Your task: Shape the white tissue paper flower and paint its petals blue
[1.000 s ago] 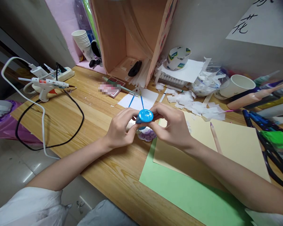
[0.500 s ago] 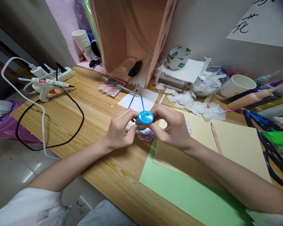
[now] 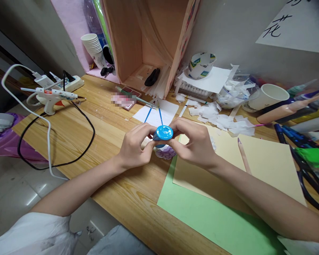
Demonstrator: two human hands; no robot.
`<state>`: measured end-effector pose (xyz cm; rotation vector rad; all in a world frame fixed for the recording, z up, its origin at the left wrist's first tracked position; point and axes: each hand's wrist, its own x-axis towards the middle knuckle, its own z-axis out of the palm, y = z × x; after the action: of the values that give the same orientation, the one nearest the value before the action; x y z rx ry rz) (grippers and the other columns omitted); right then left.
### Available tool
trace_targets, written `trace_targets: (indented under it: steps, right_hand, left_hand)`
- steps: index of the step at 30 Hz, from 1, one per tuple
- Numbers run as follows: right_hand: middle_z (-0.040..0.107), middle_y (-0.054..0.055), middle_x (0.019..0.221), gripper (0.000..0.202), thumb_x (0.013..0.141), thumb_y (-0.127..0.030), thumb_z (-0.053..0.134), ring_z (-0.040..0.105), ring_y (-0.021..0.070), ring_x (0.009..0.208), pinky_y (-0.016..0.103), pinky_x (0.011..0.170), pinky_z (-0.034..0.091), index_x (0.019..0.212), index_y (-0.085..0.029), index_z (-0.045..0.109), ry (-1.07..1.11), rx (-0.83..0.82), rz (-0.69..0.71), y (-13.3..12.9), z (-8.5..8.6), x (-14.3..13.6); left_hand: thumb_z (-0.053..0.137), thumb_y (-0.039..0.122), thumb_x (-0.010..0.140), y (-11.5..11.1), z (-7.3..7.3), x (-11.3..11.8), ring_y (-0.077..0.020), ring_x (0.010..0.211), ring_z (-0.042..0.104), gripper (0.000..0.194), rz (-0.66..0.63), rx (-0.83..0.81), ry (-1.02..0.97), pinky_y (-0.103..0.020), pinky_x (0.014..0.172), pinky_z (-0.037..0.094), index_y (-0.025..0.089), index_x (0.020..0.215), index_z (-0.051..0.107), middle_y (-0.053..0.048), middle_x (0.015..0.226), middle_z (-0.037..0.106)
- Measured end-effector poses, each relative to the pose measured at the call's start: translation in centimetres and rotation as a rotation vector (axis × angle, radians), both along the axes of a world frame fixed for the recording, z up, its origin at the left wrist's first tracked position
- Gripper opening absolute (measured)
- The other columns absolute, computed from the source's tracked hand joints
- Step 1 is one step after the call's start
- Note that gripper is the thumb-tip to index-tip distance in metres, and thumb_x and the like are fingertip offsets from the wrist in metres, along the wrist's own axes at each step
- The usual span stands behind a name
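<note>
In the middle of the head view, my left hand (image 3: 136, 144) and my right hand (image 3: 195, 141) are closed on the same small blue object with a round, glossy face (image 3: 164, 132). Thumbs and fingers pinch it from both sides, and its kind does not show. Just below it, partly hidden by the hands, is a purple ruffled piece (image 3: 166, 153) with white beside it. Beyond the fingers, two thin blue sticks (image 3: 160, 116) lie on a white sheet (image 3: 168, 110).
A glue gun (image 3: 51, 97) with looping cables is at the left. Yellow card (image 3: 218, 177) over green card (image 3: 186, 198) lies under my right forearm, with a pencil (image 3: 244, 156) on it. Paper scraps (image 3: 215, 115), a paper cup (image 3: 273, 94) and black scissors (image 3: 308, 184) are at the right.
</note>
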<state>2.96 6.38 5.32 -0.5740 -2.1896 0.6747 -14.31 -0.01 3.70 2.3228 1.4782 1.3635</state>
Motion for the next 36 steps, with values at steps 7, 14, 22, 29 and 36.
trace_targets:
  steps: [7,14,22,29,36]
  right_hand:
    - [0.059,0.0,0.066,0.01,0.074,-0.014,0.057,0.054,0.0123,0.059,0.026,0.055,0.045,0.069,-0.021,0.051,0.018,0.004,0.009,-0.01,0.14,-0.03]
    - [0.06,0.0,0.067,0.01,0.073,-0.013,0.057,0.054,0.0129,0.06,0.027,0.056,0.045,0.07,-0.021,0.052,0.023,-0.011,0.012,0.04,0.05,-0.05]
    - [0.059,0.0,0.066,0.011,0.073,-0.011,0.056,0.054,0.0124,0.06,0.025,0.056,0.044,0.07,-0.021,0.051,0.032,0.049,0.016,0.21,-0.08,-0.17]
    - [0.057,0.0,0.064,0.013,0.07,-0.008,0.057,0.052,0.011,0.057,0.024,0.054,0.043,0.068,-0.019,0.05,0.036,0.104,0.008,0.25,-0.13,-0.15]
    - [0.055,-0.002,0.061,0.015,0.071,-0.011,0.06,0.051,0.0092,0.054,0.022,0.051,0.039,0.065,-0.018,0.048,-0.007,0.078,-0.024,0.15,0.32,-0.14]
  left_hand:
    - [0.052,0.008,0.074,-0.14,0.29,0.06,-0.0141,0.066,0.055,0.014,0.007,0.014,0.0,-0.026,0.059,0.045,0.019,0.082,0.053,-0.001,0.072,0.06]
    - [0.052,0.006,0.072,-0.14,0.45,0.0,-0.014,0.066,0.054,0.016,0.002,0.013,-0.002,-0.026,0.06,0.044,0.019,0.082,0.054,-0.001,0.072,0.058]
    - [0.052,0.002,0.069,-0.04,0.18,-0.06,-0.0137,0.068,0.055,0.022,0.005,0.017,-0.005,-0.025,0.062,0.044,0.018,0.083,0.054,-0.001,0.073,0.059]
    - [0.052,0.001,0.069,-0.08,-0.11,-0.02,-0.0131,0.071,0.056,0.024,0.009,0.009,-0.015,-0.024,0.065,0.045,0.018,0.085,0.055,-0.001,0.076,0.06]
    - [0.052,0.003,0.071,-0.15,-0.17,0.0,-0.013,0.071,0.057,0.02,0.006,-0.049,-0.037,-0.024,0.065,0.046,0.017,0.084,0.055,0.0,0.076,0.061]
